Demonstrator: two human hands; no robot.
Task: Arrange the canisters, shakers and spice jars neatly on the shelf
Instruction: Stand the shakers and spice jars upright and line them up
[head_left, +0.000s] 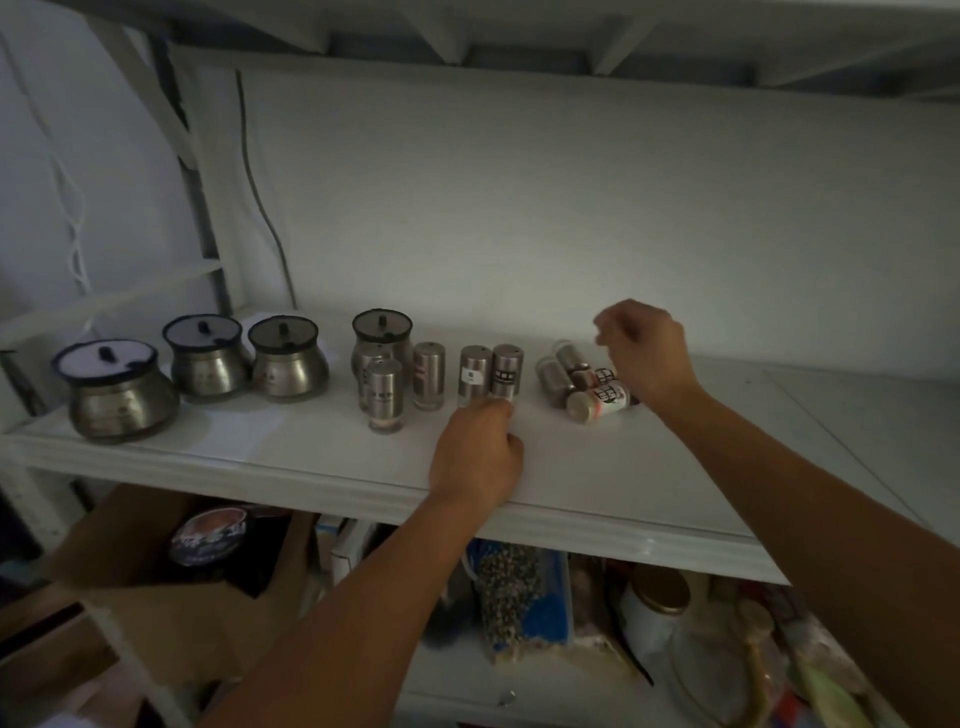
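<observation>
Both curled: left grip (475, 447) low, right grip (647, 348) raised.

On the white shelf (311, 457), the curled left hand (478, 447) touches two upright cylindrical steel shakers (491, 374); the curled right hand (644, 353) hovers over small red-labelled spice jars (587, 387) lying sideways.

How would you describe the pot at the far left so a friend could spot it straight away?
Find the white shelf. At its left end stand three round-bellied metal pots with dark-rimmed lids; take the leftmost pot. It alone sits near the front edge, forward of the other two, and looks the widest.
</observation>
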